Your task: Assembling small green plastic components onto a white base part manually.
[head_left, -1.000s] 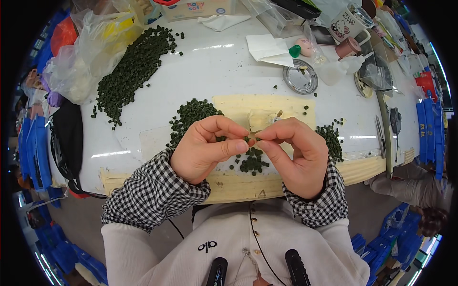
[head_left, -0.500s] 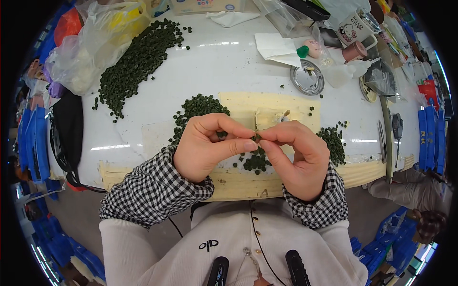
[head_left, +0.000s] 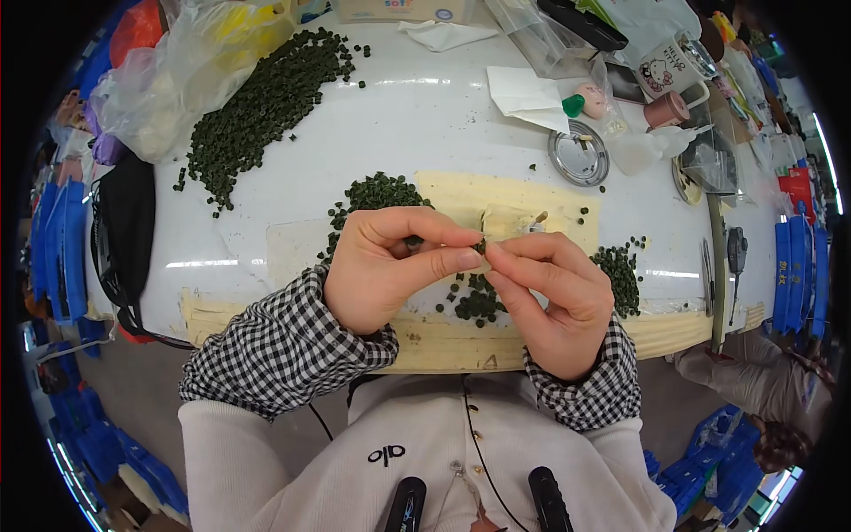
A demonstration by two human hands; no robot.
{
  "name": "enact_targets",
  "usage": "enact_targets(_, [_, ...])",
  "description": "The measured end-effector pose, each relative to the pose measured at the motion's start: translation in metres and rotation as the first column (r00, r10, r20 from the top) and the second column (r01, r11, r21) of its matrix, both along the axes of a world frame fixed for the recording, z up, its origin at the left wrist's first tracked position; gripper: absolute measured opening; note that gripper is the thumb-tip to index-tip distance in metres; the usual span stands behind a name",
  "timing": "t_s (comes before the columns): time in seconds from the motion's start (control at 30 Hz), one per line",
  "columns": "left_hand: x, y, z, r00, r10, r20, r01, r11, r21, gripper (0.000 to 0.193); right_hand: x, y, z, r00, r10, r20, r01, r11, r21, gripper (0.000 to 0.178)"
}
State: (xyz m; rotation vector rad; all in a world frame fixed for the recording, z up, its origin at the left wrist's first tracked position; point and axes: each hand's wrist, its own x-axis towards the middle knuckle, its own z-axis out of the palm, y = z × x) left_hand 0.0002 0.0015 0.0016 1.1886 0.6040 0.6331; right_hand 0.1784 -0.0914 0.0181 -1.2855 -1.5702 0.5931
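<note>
My left hand (head_left: 377, 270) and my right hand (head_left: 563, 306) meet fingertip to fingertip above the front of the worktable. Thumb and forefinger of each are closed in a pinch on one small dark green piece (head_left: 482, 246), mostly covered by the fingertips. Behind my left hand lies a pile of similar small dark green pieces (head_left: 381, 192). A smaller cluster of green pieces (head_left: 479, 303) sits below the fingertips, between the hands. To the right of my right hand is another group of green pieces (head_left: 620, 279). A pale block (head_left: 510, 222) with a brownish peg stands just behind the fingers.
A large heap of green pieces (head_left: 266, 106) lies far left, beside plastic bags (head_left: 168, 106). Toward the far right are a round metal dish (head_left: 579, 155), white paper (head_left: 525, 97) and a mug (head_left: 669, 66). Tweezers (head_left: 707, 275) lie near the right edge.
The whole view has shifted slightly. My hands stay together, and the right fingertips have shifted a little around the green piece.
</note>
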Motion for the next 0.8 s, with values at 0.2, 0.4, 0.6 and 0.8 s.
enact_targets(0.2, [-0.001,0.000,0.002,1.000,0.011,-0.011,-0.010,0.998,0.067,0.013,0.001,0.000,0.000,1.000,0.001,0.029,-0.003,0.999,0.050,0.031])
enact_targets(0.4, [0.000,0.000,0.001,1.000,0.021,-0.020,-0.021,0.999,0.035,0.015,0.000,-0.001,-0.001,1.000,0.000,0.008,0.000,1.000,0.027,0.030])
enact_targets(0.6, [-0.002,0.001,0.000,1.000,0.021,-0.020,-0.016,0.977,0.210,0.018,0.001,-0.001,-0.009,0.985,0.012,-0.174,-0.021,0.998,-0.053,0.029])
enact_targets(0.8, [-0.001,0.000,-0.003,0.999,0.030,-0.019,-0.025,0.975,0.222,0.019,0.000,-0.001,-0.007,0.992,0.020,-0.122,-0.029,0.997,-0.070,0.030])
